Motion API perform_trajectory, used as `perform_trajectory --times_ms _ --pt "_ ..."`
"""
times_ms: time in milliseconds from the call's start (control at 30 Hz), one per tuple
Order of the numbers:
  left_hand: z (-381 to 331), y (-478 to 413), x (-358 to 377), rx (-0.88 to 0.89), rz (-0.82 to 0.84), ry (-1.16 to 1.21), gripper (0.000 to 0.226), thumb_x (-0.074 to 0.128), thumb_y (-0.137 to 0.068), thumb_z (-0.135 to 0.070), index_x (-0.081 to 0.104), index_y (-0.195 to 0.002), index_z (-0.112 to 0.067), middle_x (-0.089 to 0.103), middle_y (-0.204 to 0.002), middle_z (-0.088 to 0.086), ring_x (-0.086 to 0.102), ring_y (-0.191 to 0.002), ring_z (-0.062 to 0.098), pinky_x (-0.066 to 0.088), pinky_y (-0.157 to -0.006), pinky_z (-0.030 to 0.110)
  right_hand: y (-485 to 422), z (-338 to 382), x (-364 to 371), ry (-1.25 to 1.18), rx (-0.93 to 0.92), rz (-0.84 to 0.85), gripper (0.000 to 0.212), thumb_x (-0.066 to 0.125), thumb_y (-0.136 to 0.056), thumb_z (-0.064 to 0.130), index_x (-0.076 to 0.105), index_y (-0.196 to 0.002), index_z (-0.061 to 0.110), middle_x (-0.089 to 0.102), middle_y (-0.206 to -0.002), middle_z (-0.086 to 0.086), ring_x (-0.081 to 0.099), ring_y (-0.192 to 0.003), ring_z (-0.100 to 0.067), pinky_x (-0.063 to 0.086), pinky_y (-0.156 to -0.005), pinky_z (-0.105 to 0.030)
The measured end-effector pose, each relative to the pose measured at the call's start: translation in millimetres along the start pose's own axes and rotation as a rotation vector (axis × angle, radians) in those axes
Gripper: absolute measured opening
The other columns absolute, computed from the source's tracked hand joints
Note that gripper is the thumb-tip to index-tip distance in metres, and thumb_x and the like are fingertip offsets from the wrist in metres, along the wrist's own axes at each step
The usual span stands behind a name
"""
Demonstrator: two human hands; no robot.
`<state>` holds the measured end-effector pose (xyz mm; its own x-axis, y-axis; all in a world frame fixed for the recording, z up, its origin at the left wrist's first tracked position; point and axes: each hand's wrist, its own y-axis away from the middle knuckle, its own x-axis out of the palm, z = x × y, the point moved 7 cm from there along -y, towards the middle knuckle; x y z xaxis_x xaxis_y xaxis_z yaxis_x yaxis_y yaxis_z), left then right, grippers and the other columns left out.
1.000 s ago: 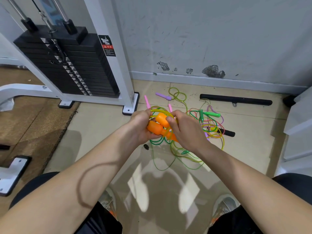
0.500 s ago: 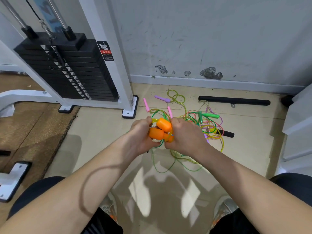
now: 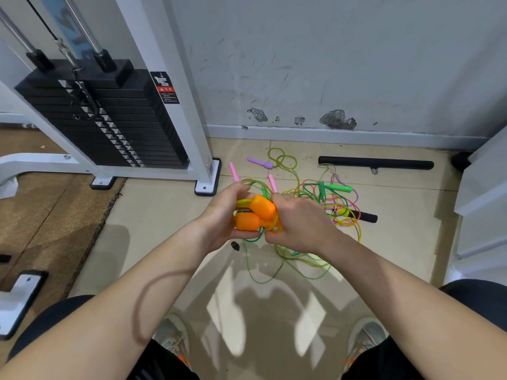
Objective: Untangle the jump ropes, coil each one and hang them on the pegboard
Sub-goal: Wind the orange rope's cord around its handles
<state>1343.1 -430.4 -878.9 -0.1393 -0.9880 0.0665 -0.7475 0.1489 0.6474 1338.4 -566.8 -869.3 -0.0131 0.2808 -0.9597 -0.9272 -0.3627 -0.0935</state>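
Both hands meet over the floor around a jump rope with two orange handles and a yellow cord. My left hand grips the handles and coiled cord from the left. My right hand pinches the cord at the handles from the right. Behind and below them a tangle of jump ropes lies on the tiles, with green handles, pink handles, a purple handle and a black handle. Green and yellow cord loops trail under my right wrist. No pegboard is in view.
A white weight machine with a black plate stack stands at the left, its foot close to the ropes. A black bar lies by the grey wall. A white cabinet edge is at the right. My knees and shoes fill the bottom.
My hands have stayed together on the orange handles, shifting the bundle slightly; the right hand has closed more tightly over the cord beside the handles.
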Motion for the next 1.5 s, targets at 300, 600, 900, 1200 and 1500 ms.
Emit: perform_trajectory --times_ms 300,600,900,1200,1500 --pt "-4.1 -5.4 13.0 0.207 0.039 -0.339 0.028 0.078 -0.084 -0.037 0.059 -0.085 -0.017 0.068 -0.074 0.007 0.065 -0.064 0.02 0.055 -0.053 0.027 1.3 -4.5 2.2 -0.074 0.057 0.034 0.044 0.066 -0.064 0.059 0.055 -0.09 0.025 0.066 -0.089 0.007 0.064 -0.086 -0.023 0.044 -0.065 -0.031" --pt "3.1 -8.5 16.7 0.206 0.051 -0.425 0.033 0.067 -0.082 -0.05 0.06 -0.083 -0.017 0.065 -0.064 0.007 0.056 -0.05 0.025 0.034 -0.052 0.03 -2.9 -11.4 -3.7 -0.089 0.022 0.125 0.087 0.047 -0.043 0.097 0.061 -0.091 0.026 0.061 -0.075 0.01 0.06 -0.079 -0.018 0.052 -0.07 -0.033" --pt "15.5 -3.2 22.0 0.043 0.235 -0.485 0.035 0.057 -0.091 -0.044 0.071 -0.096 -0.012 0.072 -0.081 0.015 0.068 -0.07 0.027 0.053 -0.067 0.031 3.3 -6.2 11.5 0.003 -0.011 0.253 0.079 0.049 -0.062 0.095 0.063 -0.104 0.03 0.067 -0.085 0.005 0.064 -0.087 -0.022 0.045 -0.067 -0.033" --pt "30.3 -6.4 25.4 -0.002 0.249 -0.35 0.032 0.081 -0.082 -0.033 0.071 -0.095 -0.006 0.074 -0.081 0.015 0.071 -0.071 0.031 0.061 -0.063 0.029 7.6 -2.1 19.4 -0.016 0.034 0.364 0.068 0.057 -0.066 0.089 0.053 -0.08 0.022 0.058 -0.073 0.006 0.058 -0.076 -0.023 0.035 -0.055 -0.032" --pt "25.0 -11.4 24.7 0.02 0.294 -0.351 0.021 0.081 -0.082 -0.021 0.07 -0.097 -0.009 0.07 -0.075 0.008 0.066 -0.066 0.019 0.056 -0.063 0.027 -0.3 -12.0 17.3 -0.173 0.131 0.301 0.089 0.052 -0.032 0.098 0.058 -0.07 0.018 0.059 -0.065 0.002 0.059 -0.067 -0.02 0.046 -0.053 -0.033"
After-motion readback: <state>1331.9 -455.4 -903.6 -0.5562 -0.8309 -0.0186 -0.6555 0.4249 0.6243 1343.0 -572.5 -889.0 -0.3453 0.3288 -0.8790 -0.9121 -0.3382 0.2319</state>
